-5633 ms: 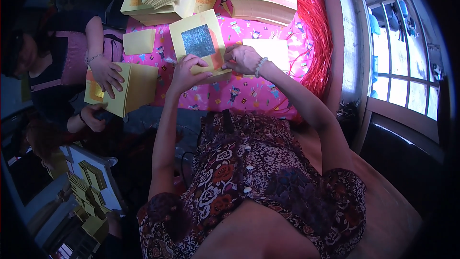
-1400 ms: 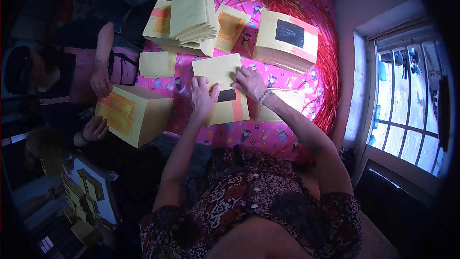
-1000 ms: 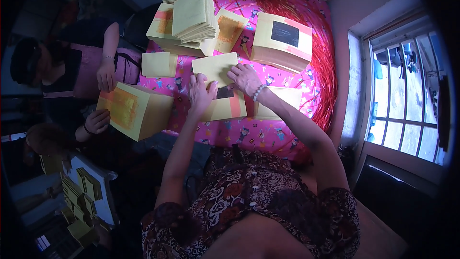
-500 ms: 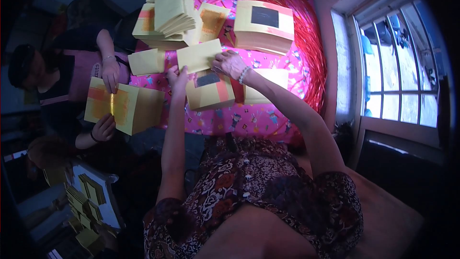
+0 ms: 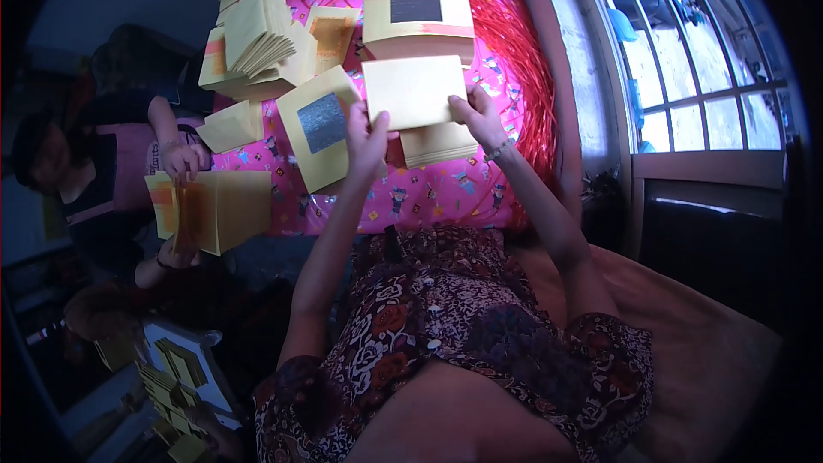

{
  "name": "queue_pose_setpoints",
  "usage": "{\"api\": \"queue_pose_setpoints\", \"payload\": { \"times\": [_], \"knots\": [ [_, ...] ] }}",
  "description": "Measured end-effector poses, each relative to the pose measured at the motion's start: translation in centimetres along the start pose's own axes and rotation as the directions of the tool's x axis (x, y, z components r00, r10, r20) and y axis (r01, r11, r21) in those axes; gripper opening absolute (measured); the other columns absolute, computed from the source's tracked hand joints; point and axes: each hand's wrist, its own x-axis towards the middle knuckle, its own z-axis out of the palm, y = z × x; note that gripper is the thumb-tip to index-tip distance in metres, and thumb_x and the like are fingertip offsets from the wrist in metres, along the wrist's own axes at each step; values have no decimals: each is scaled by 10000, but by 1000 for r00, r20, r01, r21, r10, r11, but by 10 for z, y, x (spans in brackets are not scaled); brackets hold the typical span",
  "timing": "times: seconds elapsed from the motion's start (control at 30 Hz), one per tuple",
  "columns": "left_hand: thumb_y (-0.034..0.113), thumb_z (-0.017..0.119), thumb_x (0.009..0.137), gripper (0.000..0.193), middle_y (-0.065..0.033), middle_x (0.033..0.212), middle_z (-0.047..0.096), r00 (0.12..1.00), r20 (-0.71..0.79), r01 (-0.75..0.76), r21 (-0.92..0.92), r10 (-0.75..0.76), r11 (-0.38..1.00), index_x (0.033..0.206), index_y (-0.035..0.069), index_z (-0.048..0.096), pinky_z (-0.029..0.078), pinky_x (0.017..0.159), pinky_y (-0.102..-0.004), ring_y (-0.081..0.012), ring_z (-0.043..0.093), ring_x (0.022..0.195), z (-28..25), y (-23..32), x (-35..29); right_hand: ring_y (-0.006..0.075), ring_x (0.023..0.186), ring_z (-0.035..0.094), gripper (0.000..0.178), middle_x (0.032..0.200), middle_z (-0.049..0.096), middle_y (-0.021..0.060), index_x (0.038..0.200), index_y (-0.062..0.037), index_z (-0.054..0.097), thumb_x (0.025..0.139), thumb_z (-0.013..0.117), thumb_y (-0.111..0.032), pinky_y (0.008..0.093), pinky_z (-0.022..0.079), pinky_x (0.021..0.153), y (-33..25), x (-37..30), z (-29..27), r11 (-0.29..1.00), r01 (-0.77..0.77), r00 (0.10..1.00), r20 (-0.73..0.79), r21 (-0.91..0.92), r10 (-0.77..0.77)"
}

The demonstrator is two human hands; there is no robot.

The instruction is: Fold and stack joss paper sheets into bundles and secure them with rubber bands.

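Between my two hands a pale yellow paper piece point(image 5: 414, 90) is held up over the table, its plain face toward me; whether it is one sheet or several is unclear. My left hand point(image 5: 369, 139) pinches its lower left corner, thumb on top. At its right edge, my right hand point(image 5: 482, 116) has thumb and fingers closed on it. Close to my left wrist lies a yellow paper stack with a dark square point(image 5: 321, 123). Another yellow stack point(image 5: 439, 150) is partly hidden under the held paper.
Behind stands a tall yellow paper stack with a dark square point(image 5: 417, 9). More stacks point(image 5: 257, 39) fill the back left. Red plastic strands point(image 5: 538, 94) line the right side of the pink patterned tablecloth point(image 5: 377, 214). At left, another person's hands point(image 5: 184, 163) handle orange-marked paper.
Both hands have carried the pale yellow paper right, over the other stack. The stack with the dark square now lies more upright, left of it. The other person's hands have lifted their paper.
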Motion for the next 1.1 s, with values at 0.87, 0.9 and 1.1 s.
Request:
{"api": "queue_pose_setpoints", "payload": {
  "times": [0.87,0.9,1.1],
  "knots": [
    [217,589,798,464,-336,984,559,986,-44,130,805,-160,579,1049,-113,383,458,854,-493,-458,584,941,13,-149,13,279,733,649,372,787,658,151,954,-31,599,751,663,-337,391,508,682,107,-4,-60,824,-152,988,-110,-546,109],
    [217,589,798,464,-336,984,559,985,-48,135,806,-163,577,1049,-113,383,458,854,-493,-458,584,941,11,-150,11,265,713,640,377,771,647,142,963,-27,593,765,659,-340,383,505,667,105,-4,-59,802,-111,994,-76,-588,81],
    [217,582,807,455,-323,1039,528,995,-22,59,915,-96,400,1063,-98,377,469,833,-495,-446,567,975,30,-128,0,293,711,638,366,762,639,158,962,-18,583,779,643,-329,390,504,666,110,-2,-60,655,-34,998,-66,-754,-24]
  ]
}}
